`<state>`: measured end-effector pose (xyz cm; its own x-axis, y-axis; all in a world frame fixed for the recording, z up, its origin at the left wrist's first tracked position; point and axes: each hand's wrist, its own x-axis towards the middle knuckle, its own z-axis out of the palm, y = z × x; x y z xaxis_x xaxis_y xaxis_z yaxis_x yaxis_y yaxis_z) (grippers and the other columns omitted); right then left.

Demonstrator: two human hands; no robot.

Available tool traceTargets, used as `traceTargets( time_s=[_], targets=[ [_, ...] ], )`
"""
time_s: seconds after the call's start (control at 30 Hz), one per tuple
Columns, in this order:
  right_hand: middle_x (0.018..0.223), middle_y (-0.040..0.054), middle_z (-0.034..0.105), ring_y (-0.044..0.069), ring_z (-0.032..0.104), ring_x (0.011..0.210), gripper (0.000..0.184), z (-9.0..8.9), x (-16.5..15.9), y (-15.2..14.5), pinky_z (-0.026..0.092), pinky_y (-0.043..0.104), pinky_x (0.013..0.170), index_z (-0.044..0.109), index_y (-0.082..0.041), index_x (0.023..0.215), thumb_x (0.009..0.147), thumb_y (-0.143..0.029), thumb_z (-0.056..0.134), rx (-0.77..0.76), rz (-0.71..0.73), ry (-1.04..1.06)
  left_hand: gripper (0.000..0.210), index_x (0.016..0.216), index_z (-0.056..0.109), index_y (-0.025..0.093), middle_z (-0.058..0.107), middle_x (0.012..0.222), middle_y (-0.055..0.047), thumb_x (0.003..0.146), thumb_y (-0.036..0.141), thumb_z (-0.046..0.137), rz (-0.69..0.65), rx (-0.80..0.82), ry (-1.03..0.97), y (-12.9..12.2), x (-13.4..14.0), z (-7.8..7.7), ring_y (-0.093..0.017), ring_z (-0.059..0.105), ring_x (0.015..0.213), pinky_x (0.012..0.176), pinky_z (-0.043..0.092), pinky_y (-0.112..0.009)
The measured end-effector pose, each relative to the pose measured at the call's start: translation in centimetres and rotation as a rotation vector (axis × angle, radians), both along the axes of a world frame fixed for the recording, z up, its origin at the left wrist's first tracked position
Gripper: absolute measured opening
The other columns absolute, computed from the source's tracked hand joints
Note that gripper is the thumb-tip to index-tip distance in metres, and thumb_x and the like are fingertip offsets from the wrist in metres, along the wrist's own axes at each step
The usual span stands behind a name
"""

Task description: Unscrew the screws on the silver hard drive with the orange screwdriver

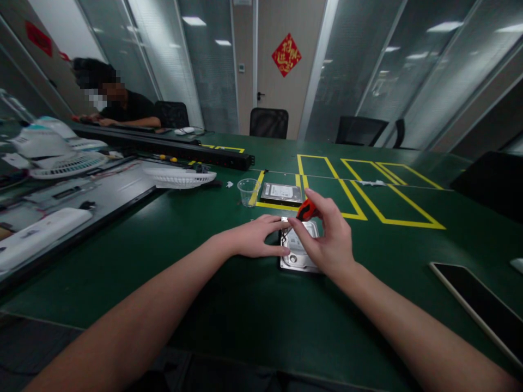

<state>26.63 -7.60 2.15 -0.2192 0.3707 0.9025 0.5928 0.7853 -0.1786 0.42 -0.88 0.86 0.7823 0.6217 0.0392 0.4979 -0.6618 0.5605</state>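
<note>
A silver hard drive (pixel 300 262) lies flat on the green table in front of me, its label side up. From the left, my left hand (pixel 259 237) holds it, with the thumb on its near left part and the fingers at its far left corner. My right hand (pixel 335 239) grips a red and black screwdriver (pixel 307 210) above the drive. The screwdriver slants down toward the drive's left side, and my fingers partly hide its shaft. Just beyond lies a second hard drive (pixel 281 193), inside a yellow tape outline.
A clear plastic cup (pixel 248 191) stands by the second drive. Fan parts (pixel 180 177), a large panel (pixel 110 190) and a long black bar (pixel 183 151) fill the left. At right lies a phone-like dark slab (pixel 478 305). Another person (pixel 131 109) sits far left.
</note>
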Motion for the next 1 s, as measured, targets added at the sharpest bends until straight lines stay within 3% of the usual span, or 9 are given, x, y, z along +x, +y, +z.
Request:
traceTargets(
  time_s=[0.13, 0.23, 0.37, 0.47, 0.7, 0.87, 1.0],
  targets=[
    [0.16, 0.0151, 0.087, 0.036, 0.092, 0.12, 0.083, -0.45, -0.17, -0.25, 0.085, 0.058, 0.108, 0.05, -0.036, 0.199, 0.121, -0.025, 0.076, -0.039, 0.003, 0.011, 0.1, 0.197, 0.059, 0.031, 0.047, 0.212, -0.018, 0.117, 0.084, 0.085, 0.013, -0.018, 0.019, -0.05, 0.1, 0.15, -0.051, 0.042, 0.198, 0.164, 0.037, -0.073],
    [0.17, 0.0146, 0.084, 0.037, 0.093, 0.13, 0.084, -0.61, -0.18, -0.17, 0.085, 0.058, 0.115, 0.05, -0.038, 0.199, 0.121, -0.027, 0.079, -0.021, 0.01, 0.047, 0.099, 0.197, 0.059, 0.032, 0.048, 0.211, -0.018, 0.117, 0.085, 0.084, 0.007, -0.015, 0.011, 0.02, 0.06, 0.03, -0.052, 0.041, 0.198, 0.163, 0.037, -0.075],
    [0.16, 0.0137, 0.087, 0.034, 0.092, 0.119, 0.082, -0.47, 0.18, 0.27, 0.086, 0.052, 0.103, 0.057, -0.037, 0.194, 0.12, -0.038, 0.092, 0.013, -0.009, 0.033, 0.097, 0.193, 0.063, 0.032, 0.053, 0.208, -0.019, 0.117, 0.089, 0.083, -0.003, 0.006, -0.002, 0.21, -0.07, -0.34, -0.052, 0.047, 0.195, 0.161, 0.041, -0.076],
    [0.156, 0.0136, 0.089, 0.031, 0.09, 0.109, 0.08, -0.42, 0.32, 0.41, 0.085, 0.049, 0.093, 0.059, -0.036, 0.193, 0.12, -0.036, 0.091, 0.004, -0.004, 0.026, 0.098, 0.195, 0.062, 0.031, 0.051, 0.209, -0.019, 0.117, 0.087, 0.083, -0.01, 0.011, 0.007, 0.27, -0.11, -0.45, -0.051, 0.044, 0.197, 0.162, 0.039, -0.075],
    [0.172, 0.0165, 0.083, 0.035, 0.093, 0.123, 0.086, -0.66, -0.01, 0.18, 0.084, 0.059, 0.115, 0.046, -0.037, 0.202, 0.123, -0.024, 0.078, -0.023, 0.041, 0.036, 0.099, 0.198, 0.057, 0.036, 0.05, 0.21, -0.017, 0.117, 0.087, 0.083, -0.011, 0.01, -0.002, 0.22, -0.08, -0.39, -0.05, 0.044, 0.197, 0.162, 0.039, -0.075],
    [0.156, 0.0132, 0.089, 0.034, 0.092, 0.116, 0.082, -0.34, 0.33, 0.43, 0.086, 0.051, 0.097, 0.057, -0.038, 0.194, 0.12, -0.033, 0.091, 0.027, 0.011, 0.015, 0.098, 0.194, 0.063, 0.033, 0.055, 0.206, -0.018, 0.117, 0.089, 0.083, -0.001, 0.013, 0.009, 0.23, -0.08, -0.4, -0.05, 0.047, 0.195, 0.161, 0.041, -0.073],
    [0.165, 0.0151, 0.086, 0.033, 0.093, 0.112, 0.083, -0.64, 0.29, 0.59, 0.087, 0.052, 0.097, 0.052, -0.038, 0.198, 0.122, -0.032, 0.085, 0.012, 0.0, 0.017, 0.099, 0.197, 0.059, 0.035, 0.053, 0.209, -0.016, 0.117, 0.09, 0.081, -0.018, 0.019, -0.003, 0.3, -0.19, -0.51, -0.049, 0.044, 0.197, 0.162, 0.04, -0.073]
  ],
)
